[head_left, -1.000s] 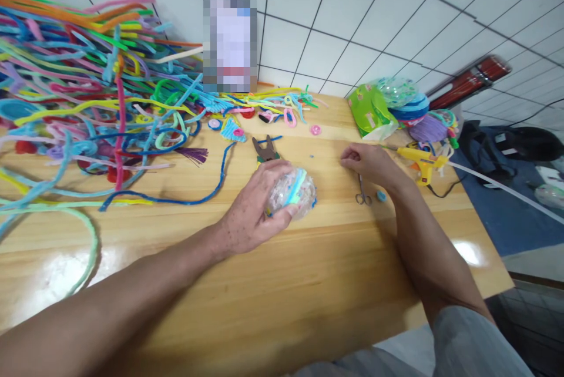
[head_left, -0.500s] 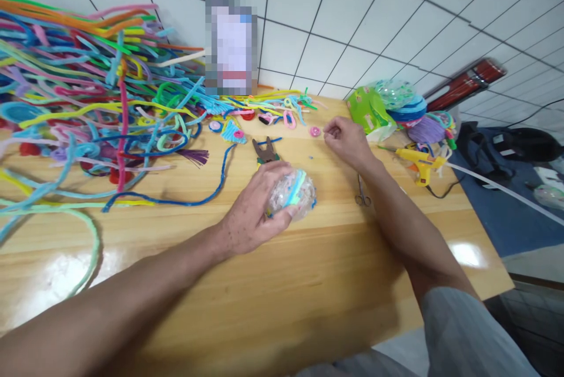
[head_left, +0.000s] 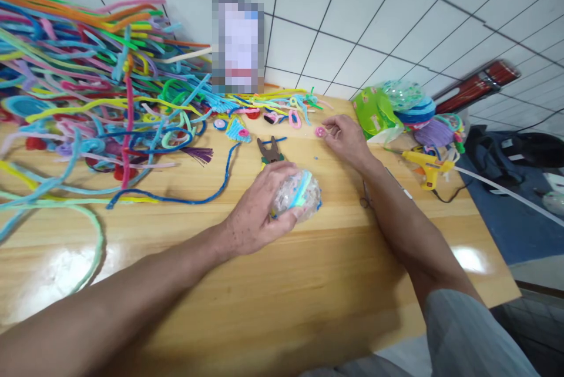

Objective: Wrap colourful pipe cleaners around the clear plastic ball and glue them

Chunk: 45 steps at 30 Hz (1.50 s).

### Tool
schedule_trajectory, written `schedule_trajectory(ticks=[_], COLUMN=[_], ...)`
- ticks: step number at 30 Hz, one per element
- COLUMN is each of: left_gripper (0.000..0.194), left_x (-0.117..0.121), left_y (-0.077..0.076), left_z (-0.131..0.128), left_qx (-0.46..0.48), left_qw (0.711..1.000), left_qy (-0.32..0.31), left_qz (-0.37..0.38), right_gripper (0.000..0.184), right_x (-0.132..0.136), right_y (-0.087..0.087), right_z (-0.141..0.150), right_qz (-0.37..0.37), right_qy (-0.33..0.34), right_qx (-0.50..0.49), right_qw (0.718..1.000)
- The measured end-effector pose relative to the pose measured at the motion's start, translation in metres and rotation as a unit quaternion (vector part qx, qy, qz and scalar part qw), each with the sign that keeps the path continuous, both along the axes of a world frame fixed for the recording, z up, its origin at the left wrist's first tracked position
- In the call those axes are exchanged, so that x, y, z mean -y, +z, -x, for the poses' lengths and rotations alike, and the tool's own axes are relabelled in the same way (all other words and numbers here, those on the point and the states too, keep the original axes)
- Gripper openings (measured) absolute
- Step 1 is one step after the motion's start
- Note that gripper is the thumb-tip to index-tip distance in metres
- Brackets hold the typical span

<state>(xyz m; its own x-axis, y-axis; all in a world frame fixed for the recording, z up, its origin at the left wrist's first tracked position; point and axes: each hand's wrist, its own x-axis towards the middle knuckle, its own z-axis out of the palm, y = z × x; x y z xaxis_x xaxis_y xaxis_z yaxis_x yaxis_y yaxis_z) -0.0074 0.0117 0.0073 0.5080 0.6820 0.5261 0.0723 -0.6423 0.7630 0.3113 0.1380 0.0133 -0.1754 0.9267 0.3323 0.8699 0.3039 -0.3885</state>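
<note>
My left hand [head_left: 264, 208] is wrapped round a clear, rounded ball-like object [head_left: 308, 194] with light blue and green strips across its top. Pliers [head_left: 272, 152] with dark jaws lie just beyond that hand, their handles partly hidden by it. My right hand [head_left: 346, 141] reaches to a small pink pipe-cleaner coil [head_left: 319, 131], with thumb and fingertips closed at its right edge. The coil rests on the table. Small scissors [head_left: 365, 199] lie beside my right forearm, which hides part of them.
A large heap of coloured pipe cleaners [head_left: 88, 89] covers the left side of the wooden table [head_left: 264, 295]. A blurred upright screen [head_left: 238, 42] leans on the tiled wall. At right are a green packet [head_left: 376, 113] and a yellow glue gun [head_left: 427, 167] with a cord.
My right hand has moved left, and its fingertips have met the pink coil. My left hand keeps its hold on the ball. The whole view has shifted slightly.
</note>
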Motion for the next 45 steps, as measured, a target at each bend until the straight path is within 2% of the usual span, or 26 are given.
schedule_trajectory(ticks=[4, 7, 12, 16, 30, 35, 40, 43, 45], left_gripper=[0.062, 0.061, 0.064, 0.064, 0.066, 0.069, 0.067, 0.065, 0.066], left_x=[0.000, 0.000, 0.000, 0.000, 0.005, 0.008, 0.007, 0.007, 0.007], left_y=[0.001, 0.000, 0.000, 0.000, 0.001, -0.003, -0.004, -0.003, -0.003], left_z=[0.000, 0.000, -0.001, -0.002, -0.001, 0.000, 0.000, 0.001, 0.001], left_qx=[0.003, 0.008, 0.011, 0.018, 0.010, 0.021, 0.011, 0.010, 0.007], left_qw=[1.000, 1.000, 1.000, 1.000, 1.000, 1.000, 1.000, 1.000, 1.000], left_qy=[-0.002, -0.004, -0.008, -0.006, 0.007, 0.021, 0.022, 0.019, 0.017], left_qz=[-0.002, -0.004, 0.005, 0.011, 0.011, -0.006, -0.013, -0.006, -0.002], right_gripper=[0.020, 0.018, 0.021, 0.016, 0.018, 0.019, 0.013, 0.014, 0.014], right_x=[-0.002, -0.001, 0.006, 0.011, 0.025, 0.029, 0.028, 0.029, 0.028], right_y=[0.002, 0.008, 0.014, 0.012, 0.008, 0.009, 0.012, 0.012, 0.014], right_z=[0.008, 0.025, 0.063, 0.082, 0.091, 0.093, 0.102, 0.107, 0.101], right_qz=[-0.023, -0.031, 0.011, 0.054, 0.107, 0.110, 0.106, 0.114, 0.110], right_qy=[0.034, 0.086, 0.216, 0.262, 0.236, 0.225, 0.213, 0.191, 0.165], right_qx=[0.058, 0.093, 0.081, 0.074, 0.005, 0.019, 0.044, 0.074, 0.087], right_qw=[0.997, 0.991, 0.973, 0.961, 0.966, 0.968, 0.970, 0.972, 0.976])
